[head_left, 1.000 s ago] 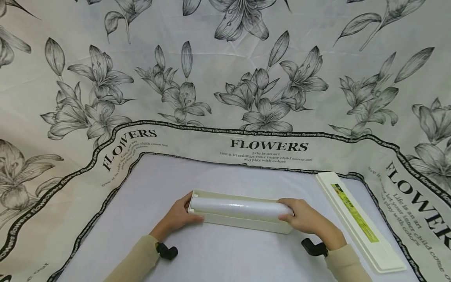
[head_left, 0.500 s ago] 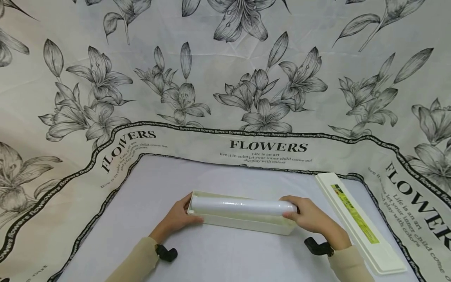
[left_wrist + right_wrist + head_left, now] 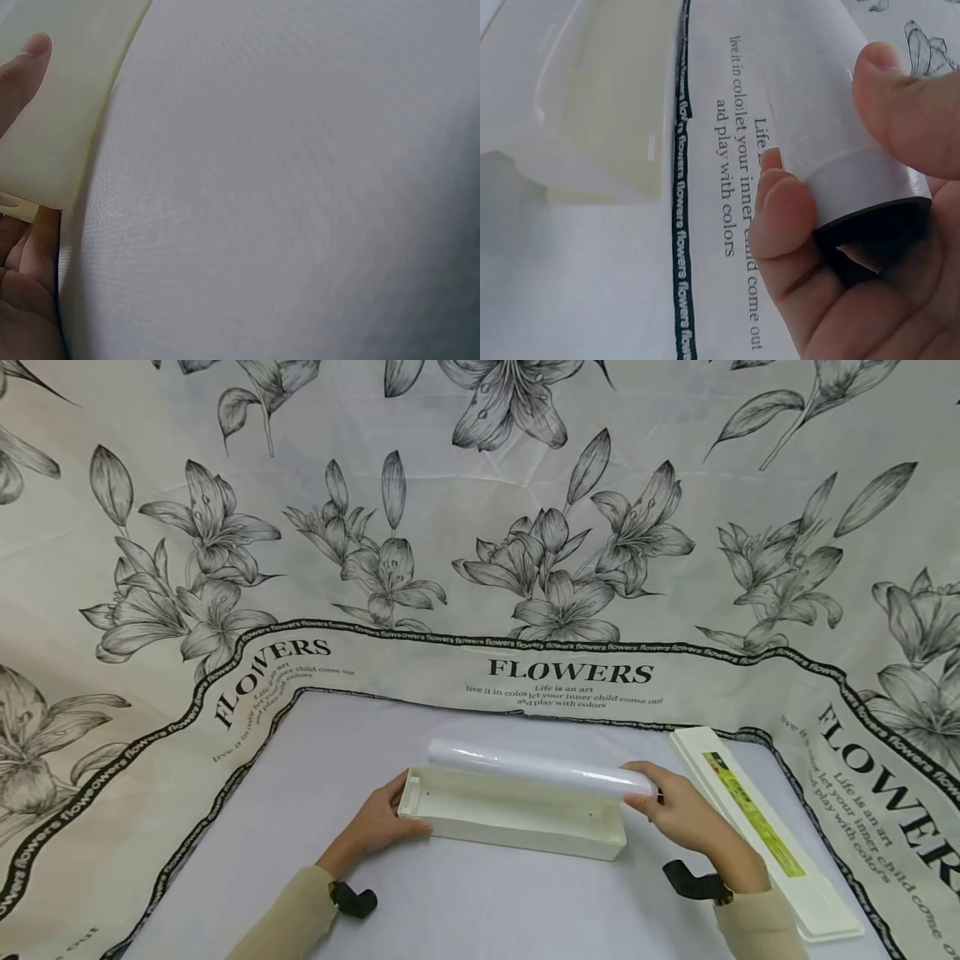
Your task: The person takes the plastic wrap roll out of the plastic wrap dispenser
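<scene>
A long roll of clear plastic wrap (image 3: 525, 768) is lifted over the far side of an open, cream-coloured box (image 3: 517, 839). My right hand (image 3: 678, 806) grips the roll by its right end, thumb and fingers wrapped about it. In the right wrist view the hollow end of the plastic wrap roll (image 3: 832, 127) shows dark inside between the fingers. My left hand (image 3: 382, 822) holds the left end of the box, its thumb along the near wall. The left wrist view shows that thumb (image 3: 26, 79) flat against the box side (image 3: 67, 127). The box's inside is bare.
A long cream lid (image 3: 765, 835) with a yellow-green label lies slantwise on the right of the white table surface (image 3: 487, 910). A flower-printed cloth (image 3: 420, 585) rises behind and around the table.
The roll has come up out of the box, right end first, and moved back and to the right with my right hand. My left hand stays on the box.
</scene>
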Demonstrator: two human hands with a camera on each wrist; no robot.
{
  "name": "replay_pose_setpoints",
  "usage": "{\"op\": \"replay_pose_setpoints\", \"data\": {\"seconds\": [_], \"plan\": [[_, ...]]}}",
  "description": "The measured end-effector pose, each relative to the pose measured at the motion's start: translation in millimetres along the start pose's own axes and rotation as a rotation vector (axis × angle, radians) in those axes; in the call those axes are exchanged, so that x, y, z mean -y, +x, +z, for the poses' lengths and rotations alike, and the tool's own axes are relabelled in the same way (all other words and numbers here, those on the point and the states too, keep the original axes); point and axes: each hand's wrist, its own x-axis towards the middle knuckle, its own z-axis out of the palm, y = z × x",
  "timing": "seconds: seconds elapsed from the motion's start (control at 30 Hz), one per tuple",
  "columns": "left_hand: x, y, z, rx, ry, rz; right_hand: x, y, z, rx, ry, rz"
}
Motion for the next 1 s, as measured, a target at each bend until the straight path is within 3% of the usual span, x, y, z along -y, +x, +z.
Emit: {"op": "replay_pose_setpoints", "data": {"seconds": [0.53, 0.83, 1.0], "plan": [[-1.2, -0.8, 1.1, -0.013, 0.007, -0.017, -50, -39.7, -9, -0.143, -0.031, 0.068], [-2.4, 0.0, 1.6, -0.018, 0.008, -0.011, -69, -56.4, -12, -0.111, -0.023, 0.214], [-2.6, -0.2, 1.9, -0.015, 0.015, -0.016, -81, -62.0, -11, -0.154, -0.04, 0.261]]}}
